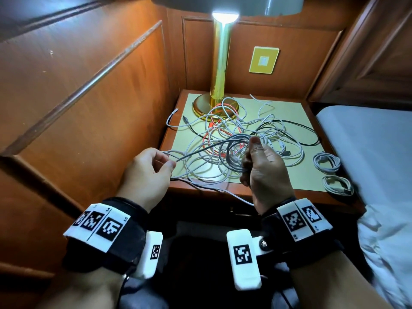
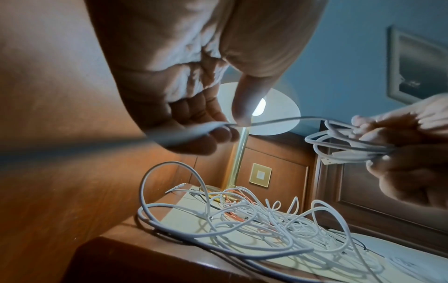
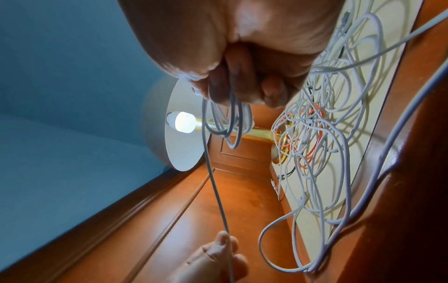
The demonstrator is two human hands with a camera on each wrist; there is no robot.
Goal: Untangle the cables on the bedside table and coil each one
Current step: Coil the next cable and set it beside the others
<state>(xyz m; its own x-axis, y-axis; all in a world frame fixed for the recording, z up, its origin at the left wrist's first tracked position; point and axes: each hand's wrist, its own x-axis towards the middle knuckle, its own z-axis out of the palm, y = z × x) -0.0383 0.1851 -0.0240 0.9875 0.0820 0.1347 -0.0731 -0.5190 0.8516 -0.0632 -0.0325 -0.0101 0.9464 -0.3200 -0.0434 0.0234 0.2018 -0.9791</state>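
The main risk now is that the free part of the grey cable is catching on the tangle below it, because it is passing just over those loose loops on the bedside table. A strong pull would probably drag the white and orange cables toward the near edge, where some strands are already hanging over. The coil could also be slipping open if the grip is getting weaker.

The right hand is clenching around several loops of this grey cable, with the thumb standing up beside them; the loops are sticking out to the left of the fingers. From there the cable is running left to the left hand, which is pinching it between the thumb and the curled fingers. Both hands are staying above the near part of the table.

Two finished white coils are lying at the near right corner, well apart from the tangle around the lamp base.
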